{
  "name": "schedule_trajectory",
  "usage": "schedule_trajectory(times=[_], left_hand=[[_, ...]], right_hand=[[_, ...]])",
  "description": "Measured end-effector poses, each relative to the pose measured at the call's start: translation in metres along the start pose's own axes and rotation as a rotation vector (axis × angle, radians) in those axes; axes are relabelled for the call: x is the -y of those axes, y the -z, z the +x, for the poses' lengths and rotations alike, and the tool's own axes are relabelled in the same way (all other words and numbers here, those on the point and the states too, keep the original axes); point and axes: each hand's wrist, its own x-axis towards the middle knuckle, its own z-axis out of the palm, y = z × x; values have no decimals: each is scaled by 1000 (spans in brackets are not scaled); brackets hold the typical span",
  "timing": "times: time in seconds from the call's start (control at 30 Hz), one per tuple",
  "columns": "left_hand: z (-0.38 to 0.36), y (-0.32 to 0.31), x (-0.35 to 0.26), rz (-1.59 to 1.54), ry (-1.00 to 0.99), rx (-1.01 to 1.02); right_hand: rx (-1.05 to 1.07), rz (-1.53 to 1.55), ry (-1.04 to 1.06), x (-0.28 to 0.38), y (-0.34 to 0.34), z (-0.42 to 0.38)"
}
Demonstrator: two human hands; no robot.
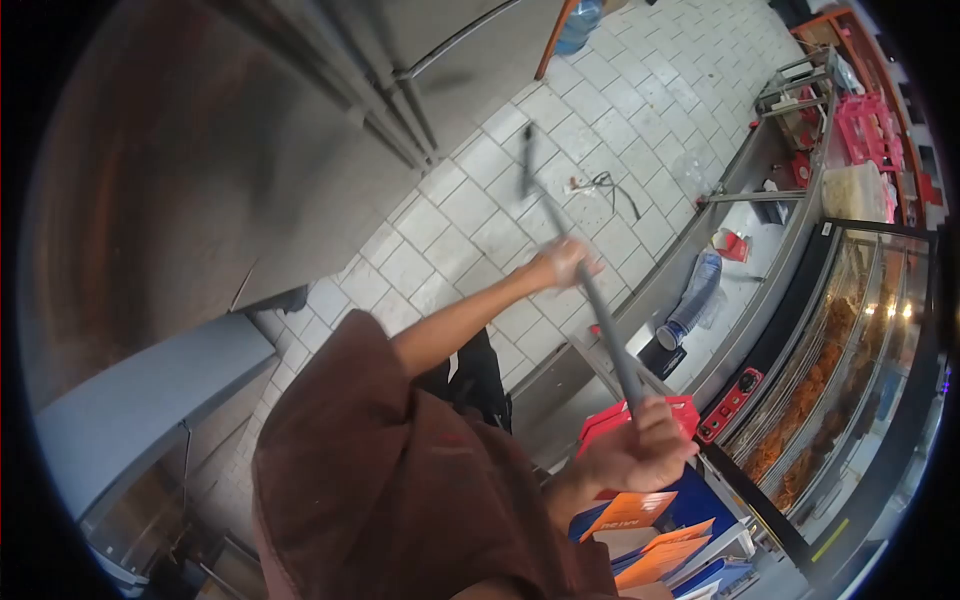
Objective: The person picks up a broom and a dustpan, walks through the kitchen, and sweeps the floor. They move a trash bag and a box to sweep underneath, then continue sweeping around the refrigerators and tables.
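A long grey pole (602,300) with a narrow dark head (527,165) runs slantwise across my view, its head out over the tiled floor. My left hand (566,263), slightly blurred, is closed around the pole partway along it. Nearer to me, my right hand (645,450) grips the pole's upper end, palm turned up. To the right of the head, a dark cord-like strip (612,188) and small scraps lie on the white tiles (505,235).
A steel counter (565,395) runs along the right, bearing a stack of cups (692,300) and a glass display case (830,360) of fried food. Orange and blue cartons (640,515) stand beside my right hand. Large steel doors (200,150) rise at the left.
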Motion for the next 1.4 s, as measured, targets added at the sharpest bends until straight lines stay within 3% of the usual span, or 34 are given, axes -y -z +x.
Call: schedule_trajectory(times=[0.03, 0.07, 0.1, 0.13, 0.17, 0.2, 0.23, 0.3, 0.43, 0.5, 0.6, 0.63, 0.67, 0.7, 0.73, 0.77, 0.83, 0.87, 0.93, 1.0, 1.07, 1.2, 1.27, 1.33, 1.4], left_hand=[[-21, 9, -4, 18, -40, -46], [-40, 25, -10, -1, 122, 62], [-64, 19, 12, 35, 27, -146], [-85, 20, 39, 55, 192, 28], [-107, 24, 61, 117, 322, 2], [-136, 14, 100, 151, 320, -152], [-164, -10, 162, 64, 525, -229], [-172, 6, 174, 157, 761, -212], [-106, 3, 213, 80, 734, -358], [-29, 5, 212, 38, 607, -384], [107, 14, 215, 37, 459, -316], [153, 23, 205, 8, 381, -421], [201, 15, 226, 51, 259, -513], [246, 29, 220, 118, 211, -467], [284, 35, 222, 16, 39, -509], [318, 33, 226, -137, 64, -422], [376, 22, 221, -437, 160, -240], [394, 16, 211, -584, 236, -139], [392, 41, 137, -544, -114, -55], [378, 45, 88, -227, -128, 30], [352, 54, 43, -145, 8, 214], [275, 34, 30, 18, 65, 212], [239, 44, 28, 49, 219, 289], [202, 14, 71, 66, 312, 214], [193, -7, 89, 26, 581, 187]], right_hand=[[-73, 30, -132, 8, -1, 12], [-111, 48, -194, 6, -9, 22], [-94, -98, -257, -6, -18, 28], [-80, -246, -325, -25, -26, 27], [-8, -120, -534, -53, -32, 22], [72, 6, -738, -89, -34, 12], [318, -32, -781, -130, -37, -1], [437, -34, -836, -180, -57, -25], [460, -75, -846, -225, -79, -2], [304, -206, -605, -234, -92, 41], [201, -118, -470, -242, -115, 115], [202, -132, -472, -248, -124, 128], [265, -203, -340, -258, -135, 141], [324, -275, -214, -266, -146, 150], [382, -324, -127, -275, -161, 159], [389, -331, -127, -289, -173, 170], [491, -182, 87, -310, -190, 190], [400, -208, 144, -302, -190, 202], [215, -125, 143, -275, -167, 224], [120, -168, 106, -225, -135, 244], [-40, -62, 17, -182, -114, 258], [-138, -13, -172, -146, -72, 272], [-245, -75, -346, -157, -67, 272], [-281, -119, -563, -194, -49, 262], [-181, -198, -635, -244, -41, 255]])
